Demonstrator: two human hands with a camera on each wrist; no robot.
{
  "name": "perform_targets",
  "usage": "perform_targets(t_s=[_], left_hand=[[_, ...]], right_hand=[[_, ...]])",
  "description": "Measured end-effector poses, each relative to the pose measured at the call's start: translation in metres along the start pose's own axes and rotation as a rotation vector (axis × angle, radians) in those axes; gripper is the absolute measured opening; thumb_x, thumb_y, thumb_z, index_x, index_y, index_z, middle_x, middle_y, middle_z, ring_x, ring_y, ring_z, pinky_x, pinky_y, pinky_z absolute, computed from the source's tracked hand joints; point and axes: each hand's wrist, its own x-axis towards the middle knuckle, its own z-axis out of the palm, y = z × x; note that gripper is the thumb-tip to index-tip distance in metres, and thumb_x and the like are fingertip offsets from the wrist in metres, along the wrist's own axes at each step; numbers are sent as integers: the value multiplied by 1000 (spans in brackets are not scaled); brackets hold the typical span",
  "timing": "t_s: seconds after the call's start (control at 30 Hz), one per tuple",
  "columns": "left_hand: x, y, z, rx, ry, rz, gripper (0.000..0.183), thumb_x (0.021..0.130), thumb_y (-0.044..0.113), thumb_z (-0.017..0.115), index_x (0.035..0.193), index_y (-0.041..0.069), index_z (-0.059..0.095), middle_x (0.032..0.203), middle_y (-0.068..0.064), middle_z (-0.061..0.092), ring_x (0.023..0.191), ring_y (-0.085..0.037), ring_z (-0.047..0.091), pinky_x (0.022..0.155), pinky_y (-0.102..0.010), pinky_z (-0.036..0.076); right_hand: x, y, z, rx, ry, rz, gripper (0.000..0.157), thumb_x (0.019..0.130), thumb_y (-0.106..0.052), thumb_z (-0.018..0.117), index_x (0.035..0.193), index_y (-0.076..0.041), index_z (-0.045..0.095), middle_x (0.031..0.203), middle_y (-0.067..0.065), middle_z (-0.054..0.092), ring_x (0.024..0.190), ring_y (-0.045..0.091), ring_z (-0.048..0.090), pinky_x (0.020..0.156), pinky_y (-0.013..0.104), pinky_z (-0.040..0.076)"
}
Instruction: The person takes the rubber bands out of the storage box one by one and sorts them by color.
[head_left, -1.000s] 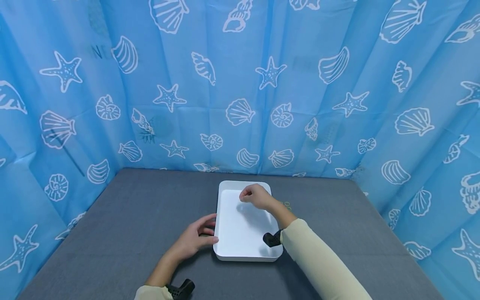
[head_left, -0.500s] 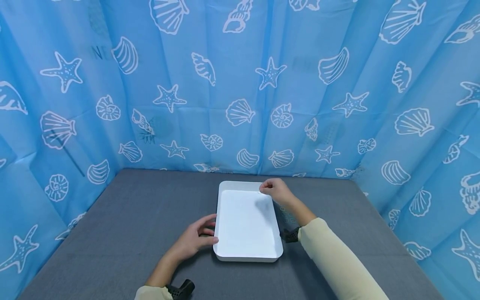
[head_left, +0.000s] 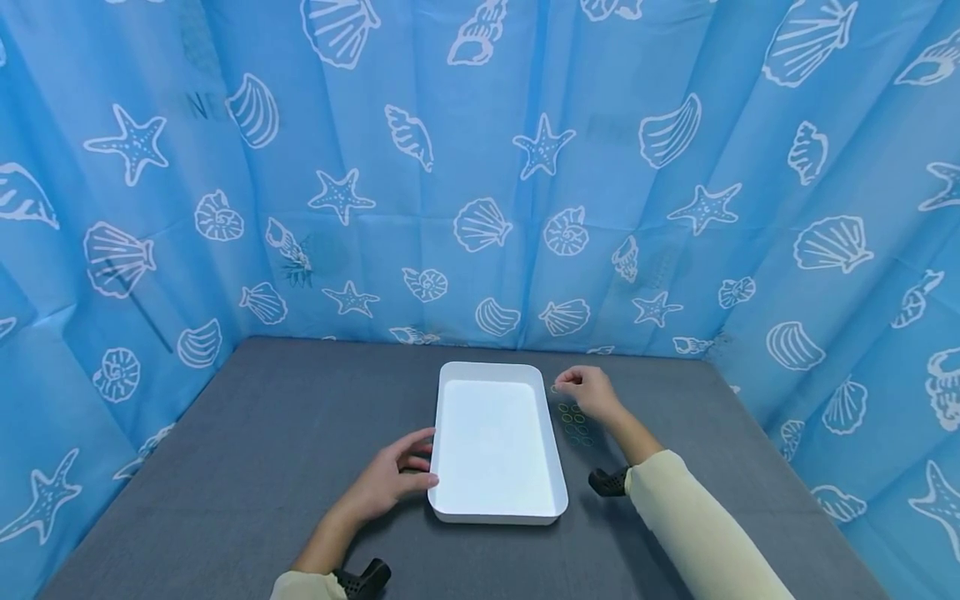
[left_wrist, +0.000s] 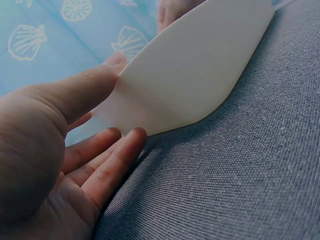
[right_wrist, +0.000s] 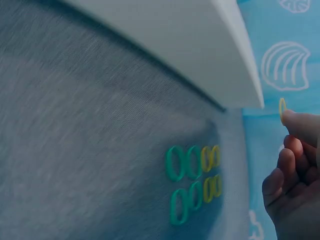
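My left hand (head_left: 390,475) holds the left side of a white rectangular tray (head_left: 442,372), thumb at the rim and fingertips low on the outer wall, as the left wrist view (left_wrist: 170,85) shows of that wall. Off the tray's far right corner, my right hand (head_left: 592,393) pinches a thin yellow ring (right_wrist: 282,111) between thumb and fingers, raised above the cloth. Its other fingers are loosely bent. On the cloth just below that hand lie two short rows of small rings, green rings (right_wrist: 175,163) beside yellow rings (right_wrist: 207,159). The tray's inside is plain white.
A grey cloth (head_left: 300,433) covers the table. Behind it and along both sides hangs a blue curtain (head_left: 420,250) printed with white shells and starfish. Each wrist carries a black camera mount (head_left: 609,482).
My right hand has moved right, from above the tray's far part, across its right rim, to over the cloth beside it. The small rings are now uncovered. The left hand and tray stay put.
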Motion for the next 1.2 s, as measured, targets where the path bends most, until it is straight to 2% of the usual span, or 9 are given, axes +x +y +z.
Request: perform_targets(t_s=[0.17, 0.53, 0.73, 0.93, 1.2], left_hand=[[-1, 1, 0, 5, -1, 4, 71, 86, 22, 76, 147, 11, 42, 133, -15, 53, 105, -24, 58, 80, -36, 48], [0, 1, 1, -37, -6, 11, 72, 86, 18, 76, 148, 8, 40, 133, -17, 53, 104, -25, 58, 79, -37, 48], [0, 2, 0, -32, -6, 1, 71, 86, 19, 76, 147, 9, 41, 133, -16, 53, 104, -24, 58, 79, -37, 48], [-1, 3, -1, -47, -12, 0, 71, 87, 18, 75, 148, 8, 40, 134, -17, 52, 105, -25, 58, 80, -37, 47], [-1, 4, -1, -42, -8, -8, 71, 86, 18, 75, 147, 8, 40, 133, -17, 53, 105, -25, 58, 79, -37, 48]], right_hand=[[-3, 14, 1, -10, 38, 20, 11, 94, -5, 63, 91, 4, 68, 86, 11, 65, 73, 21, 55, 64, 33, 44], [-4, 35, 6, -13, 102, 79, 10, 92, -4, 65, 91, 4, 69, 87, 12, 66, 79, 24, 58, 68, 35, 45], [-2, 45, 5, -11, 102, 136, 12, 92, -5, 63, 90, 5, 69, 86, 13, 66, 77, 23, 55, 66, 33, 43], [0, 48, 4, -24, 78, 189, 13, 94, -5, 62, 90, 5, 69, 88, 14, 66, 80, 27, 57, 70, 39, 44], [6, 48, 6, -67, 44, 206, 15, 94, -7, 62, 90, 5, 70, 88, 14, 67, 80, 26, 58, 72, 40, 45]])
